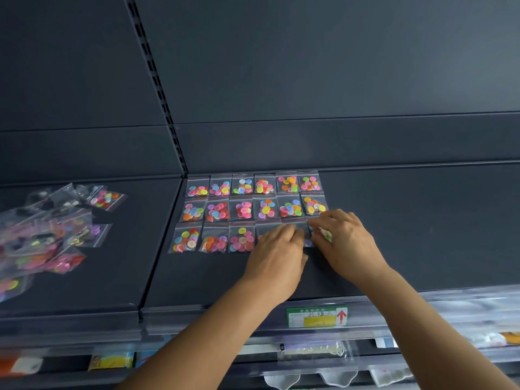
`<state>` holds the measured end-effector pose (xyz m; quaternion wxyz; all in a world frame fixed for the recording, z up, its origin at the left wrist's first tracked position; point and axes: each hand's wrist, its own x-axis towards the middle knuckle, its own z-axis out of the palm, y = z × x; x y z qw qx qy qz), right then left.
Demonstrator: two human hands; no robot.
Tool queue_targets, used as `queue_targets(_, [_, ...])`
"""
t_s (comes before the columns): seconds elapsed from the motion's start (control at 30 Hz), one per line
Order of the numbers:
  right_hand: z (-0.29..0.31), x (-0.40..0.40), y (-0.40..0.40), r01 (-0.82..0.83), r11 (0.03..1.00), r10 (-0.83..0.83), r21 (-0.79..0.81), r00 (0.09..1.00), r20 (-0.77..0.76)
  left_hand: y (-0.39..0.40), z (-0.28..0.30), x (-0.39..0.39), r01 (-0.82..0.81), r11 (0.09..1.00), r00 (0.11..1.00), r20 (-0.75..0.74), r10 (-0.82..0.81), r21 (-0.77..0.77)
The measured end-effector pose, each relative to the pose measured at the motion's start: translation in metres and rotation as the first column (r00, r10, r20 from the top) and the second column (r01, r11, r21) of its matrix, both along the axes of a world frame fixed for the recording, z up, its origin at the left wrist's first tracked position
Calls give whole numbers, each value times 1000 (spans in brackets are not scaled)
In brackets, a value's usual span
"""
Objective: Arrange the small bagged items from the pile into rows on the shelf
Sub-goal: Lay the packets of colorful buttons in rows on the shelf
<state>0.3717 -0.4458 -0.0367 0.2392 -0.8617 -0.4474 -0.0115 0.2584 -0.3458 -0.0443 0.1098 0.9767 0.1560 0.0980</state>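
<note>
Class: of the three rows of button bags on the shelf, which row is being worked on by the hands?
The front row: both hands rest on its right-end bags; the other rows lie untouched.

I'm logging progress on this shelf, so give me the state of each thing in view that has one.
Back row of button bags: six laid flat, complete.
Middle row: six, complete.
Front row: three showing, more under the hands.
Pile of button bags: loose, unsorted, left shelf section.
Left hand: on front row.
Right hand: pinching a bag.

We note the left hand [277, 249] and right hand [344, 243] hide the near row's last bags [319, 235]; the pile [42, 235] is blurred and cut off at left.
</note>
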Motion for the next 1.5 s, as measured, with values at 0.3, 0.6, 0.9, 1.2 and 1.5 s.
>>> queue_targets(0.3, [23, -39, 44, -167, 986, 167, -18, 985, 32, 44, 22, -52, -175, 983, 982, 84, 170, 50])
queue_targets(0.6, [34, -109, 129, -354, 934, 357, -47, 930, 92, 119, 37, -140, -371, 927, 927, 92, 365, 59])
queue_targets(0.9, [29, -200, 227, -387, 920, 389, -58, 921, 25, 209, 37, -230, -402, 915, 914, 69, 399, 43])
queue_targets(1.2, [16, -255, 291, -289, 951, 284, -111, 957, -59, 286, 25, -289, -369, 929, 929, 4, 369, 33])
queue_targets(1.5, [8, -247, 329, -218, 968, 199, -121, 968, -152, 327, 17, -281, -369, 928, 929, -51, 367, -47])
